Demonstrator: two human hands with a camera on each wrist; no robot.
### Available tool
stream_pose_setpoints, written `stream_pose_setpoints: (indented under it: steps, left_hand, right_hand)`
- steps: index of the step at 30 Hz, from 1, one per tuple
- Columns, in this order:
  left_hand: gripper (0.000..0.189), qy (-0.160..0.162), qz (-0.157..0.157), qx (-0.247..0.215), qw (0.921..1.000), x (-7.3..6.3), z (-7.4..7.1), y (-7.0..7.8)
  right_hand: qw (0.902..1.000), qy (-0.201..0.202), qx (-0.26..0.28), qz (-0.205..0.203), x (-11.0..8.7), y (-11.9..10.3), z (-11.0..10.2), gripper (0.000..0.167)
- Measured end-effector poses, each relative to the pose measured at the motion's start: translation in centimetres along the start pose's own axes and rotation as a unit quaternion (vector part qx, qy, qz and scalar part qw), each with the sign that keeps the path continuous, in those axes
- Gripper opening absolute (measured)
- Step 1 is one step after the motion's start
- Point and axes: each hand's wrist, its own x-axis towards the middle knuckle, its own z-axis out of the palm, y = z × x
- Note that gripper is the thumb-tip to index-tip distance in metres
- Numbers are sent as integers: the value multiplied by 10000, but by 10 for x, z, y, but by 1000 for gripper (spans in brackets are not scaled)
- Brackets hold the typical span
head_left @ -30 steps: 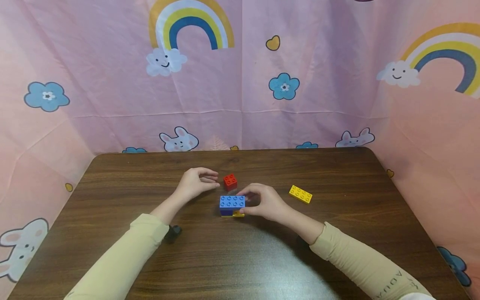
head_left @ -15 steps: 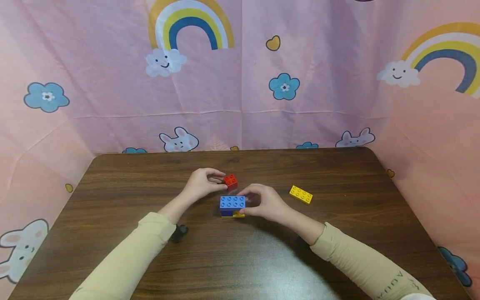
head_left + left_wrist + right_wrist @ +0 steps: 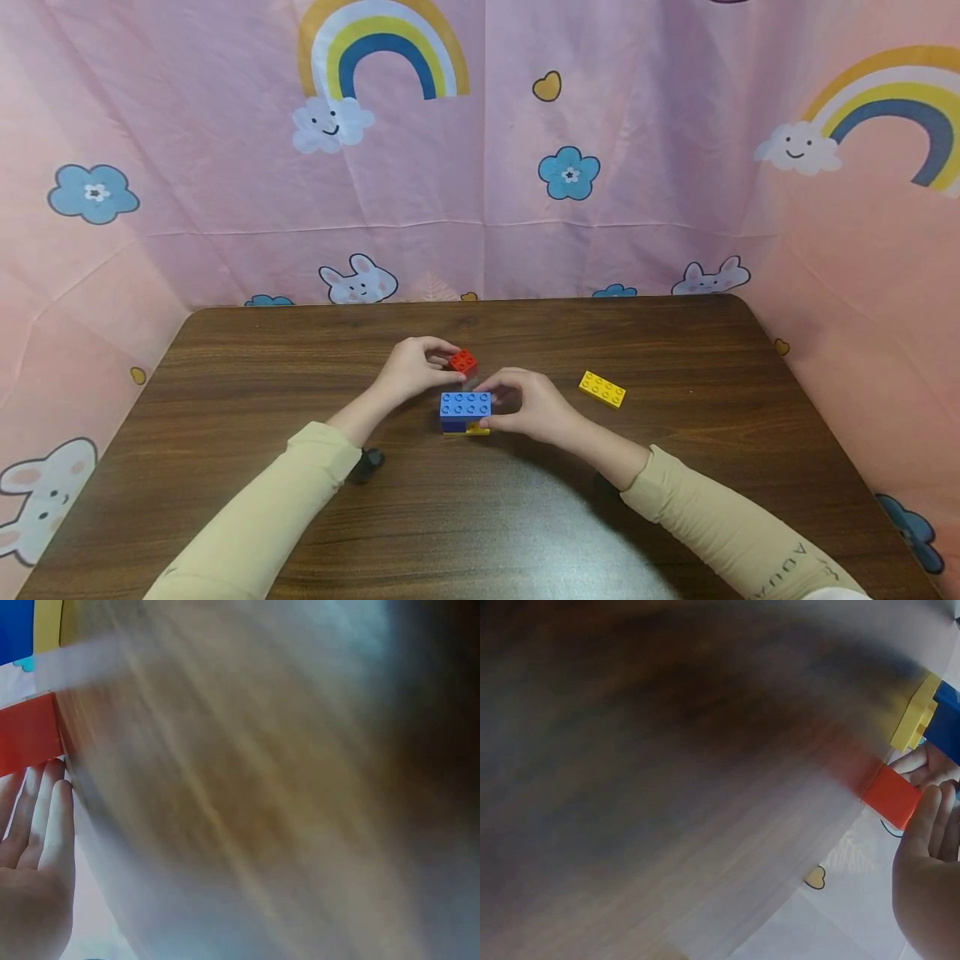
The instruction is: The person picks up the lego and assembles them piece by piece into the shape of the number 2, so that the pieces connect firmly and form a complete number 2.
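Observation:
A small red brick point(image 3: 463, 363) with studs on top sits just behind a blue brick stack point(image 3: 465, 406) on the table. My left hand point(image 3: 411, 368) pinches the red brick from the left, thumb on its near side and index finger on its far side. In the left wrist view, straight fingers point(image 3: 56, 825) reach up to the red brick point(image 3: 30, 733). My right hand point(image 3: 536, 408) holds the stack's right end, thumb on the near face and fingers behind, partly hidden. Yellow shows at the stack's base, also in the right wrist view as a studded yellow piece point(image 3: 916, 712).
A flat yellow brick point(image 3: 602, 389) with two rows of studs lies on the brown wooden table point(image 3: 480, 517), right of the right hand. A printed pink cloth point(image 3: 495, 250) hangs along the table's far edge and both sides.
My left hand has moved right, from beside the red brick to around it. The red brick has shifted slightly right. My right hand and the stack stay in place.

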Motion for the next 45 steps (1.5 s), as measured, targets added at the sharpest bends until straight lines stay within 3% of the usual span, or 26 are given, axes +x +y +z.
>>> stream_pose_setpoints:
  steps: [16,37,45]
  left_hand:
    - [47,85,-28,221,9997,1,4,4]
    - [40,54,-3,-71,10000,-1,3,2]
    - [40,136,-12,24,9999,-2,2,1]
  right_hand:
    - [9999,-26,128,-83,1,3,2,37]
    - [9995,-25,307,75,0,1,2,38]
    - [9995,-61,302,89,0,1,3,38]
